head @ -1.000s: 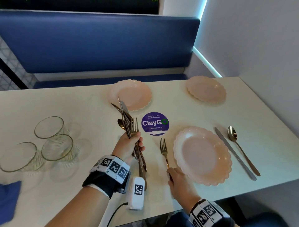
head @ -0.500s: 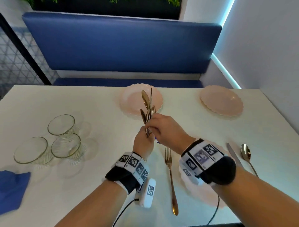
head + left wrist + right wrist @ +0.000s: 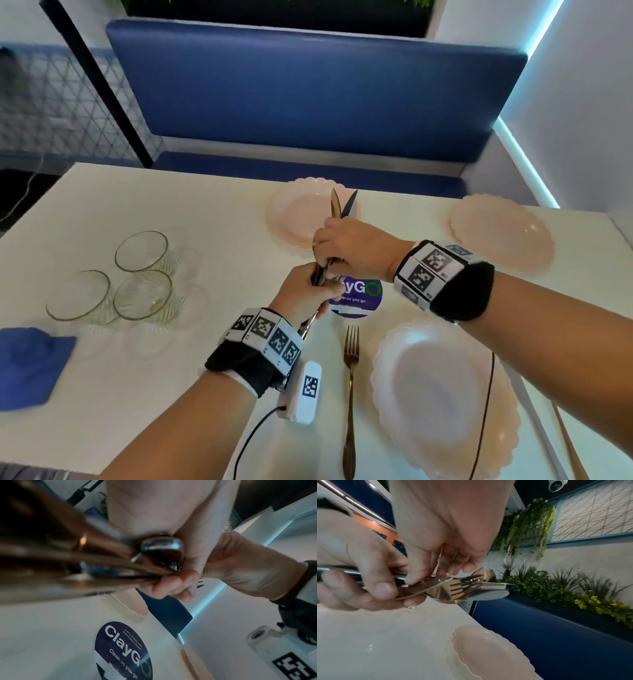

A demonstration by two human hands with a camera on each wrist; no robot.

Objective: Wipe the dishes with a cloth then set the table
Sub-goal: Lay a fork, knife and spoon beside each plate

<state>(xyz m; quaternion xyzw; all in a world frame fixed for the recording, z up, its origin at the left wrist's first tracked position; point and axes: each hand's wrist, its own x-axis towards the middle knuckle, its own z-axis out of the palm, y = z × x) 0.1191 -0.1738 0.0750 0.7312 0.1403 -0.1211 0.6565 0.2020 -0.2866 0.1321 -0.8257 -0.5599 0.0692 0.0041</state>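
Note:
My left hand grips a bundle of cutlery upright over the white table, near the purple sticker. My right hand reaches across from the right and pinches pieces of the bundle above the left fist. In the right wrist view the fork tines and a spoon bowl fan out past its fingers. One fork lies left of the near pink plate. Two more pink plates sit at the far side.
Three clear glasses stand at the left, with a blue cloth near the left front edge. A knife and spoon lie right of the near plate at the frame edge. A blue bench runs behind the table.
My right hand left the fork lying beside the near plate and rose to the bundle in my left hand, where its fingers now pinch the cutlery. The bundle lifted and tilted upright.

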